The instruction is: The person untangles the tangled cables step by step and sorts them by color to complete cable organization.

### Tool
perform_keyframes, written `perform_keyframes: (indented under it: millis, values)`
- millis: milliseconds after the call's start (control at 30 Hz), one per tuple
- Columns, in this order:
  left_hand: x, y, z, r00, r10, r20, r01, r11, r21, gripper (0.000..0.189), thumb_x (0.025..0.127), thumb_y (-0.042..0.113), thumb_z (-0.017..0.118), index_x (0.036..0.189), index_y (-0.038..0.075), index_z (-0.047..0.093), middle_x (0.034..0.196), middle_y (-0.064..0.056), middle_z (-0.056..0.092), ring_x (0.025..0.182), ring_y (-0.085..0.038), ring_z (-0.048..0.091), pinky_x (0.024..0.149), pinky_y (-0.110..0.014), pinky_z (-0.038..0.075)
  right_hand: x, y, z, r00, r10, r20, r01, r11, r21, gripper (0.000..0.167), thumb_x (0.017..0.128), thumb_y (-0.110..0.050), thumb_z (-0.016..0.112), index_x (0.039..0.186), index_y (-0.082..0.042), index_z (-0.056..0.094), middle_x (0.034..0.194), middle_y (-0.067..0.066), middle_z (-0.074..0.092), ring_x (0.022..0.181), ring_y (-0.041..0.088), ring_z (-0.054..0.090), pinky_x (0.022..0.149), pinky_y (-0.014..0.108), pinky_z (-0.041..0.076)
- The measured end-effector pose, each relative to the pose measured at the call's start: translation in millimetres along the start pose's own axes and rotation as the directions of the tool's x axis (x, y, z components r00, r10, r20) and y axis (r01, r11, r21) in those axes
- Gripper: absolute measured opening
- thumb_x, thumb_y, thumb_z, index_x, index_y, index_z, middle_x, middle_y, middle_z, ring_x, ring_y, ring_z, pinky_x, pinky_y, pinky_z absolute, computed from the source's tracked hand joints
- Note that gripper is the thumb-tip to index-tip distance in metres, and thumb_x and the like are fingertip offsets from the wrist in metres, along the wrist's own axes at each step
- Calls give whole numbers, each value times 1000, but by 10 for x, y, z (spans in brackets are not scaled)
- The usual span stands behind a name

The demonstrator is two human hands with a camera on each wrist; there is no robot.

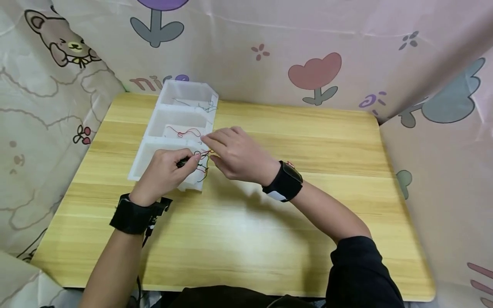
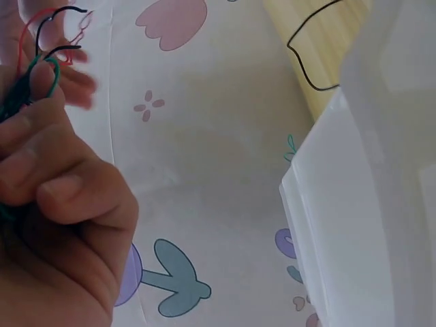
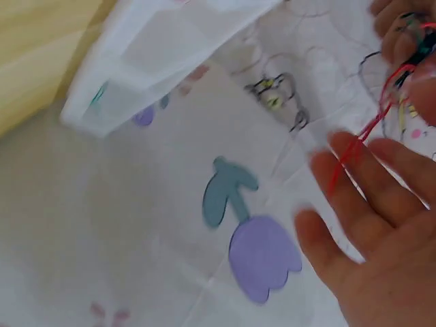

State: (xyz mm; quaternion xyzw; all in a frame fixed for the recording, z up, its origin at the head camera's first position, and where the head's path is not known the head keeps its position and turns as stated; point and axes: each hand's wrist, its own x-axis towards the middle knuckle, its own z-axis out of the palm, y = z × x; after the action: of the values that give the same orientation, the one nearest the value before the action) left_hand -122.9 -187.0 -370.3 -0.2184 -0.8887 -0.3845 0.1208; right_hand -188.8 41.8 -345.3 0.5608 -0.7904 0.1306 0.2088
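My left hand [image 1: 163,169] grips a small bundle of thin wires [image 2: 20,95], mostly green and black, with a red one among them. Loose wire ends stick up past the thumb and fingertips. Just to its right, my right hand [image 1: 240,156] is held with fingers spread and extended. In the right wrist view, a red wire [image 3: 371,126] runs from the bundle across the fingers of that hand. Both hands are over the near right side of a white three-compartment tray [image 1: 155,112]. More wire ends in black, red and yellow dangle at the tray's right edge.
Red wire [image 1: 180,134] lies in the tray's middle compartment, and dark greenish wires [image 1: 206,108] lie in the far one. The tray stands on the left part of a wooden table [image 1: 292,252]. A printed curtain [image 1: 246,25] encloses the table's back and sides.
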Motion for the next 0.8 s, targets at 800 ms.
perform_keyframes:
  millis: [800]
  values:
    - [39, -26, -15, 997, 77, -14, -78, 996, -33, 22, 99, 14, 67, 77, 17, 69, 65, 11, 54, 56, -6, 47, 55, -19, 38, -190, -19, 117, 999, 47, -21, -41, 968, 249, 20, 100, -10, 47, 79, -10, 48, 63, -6, 38, 47, 5, 33, 41, 24, 28]
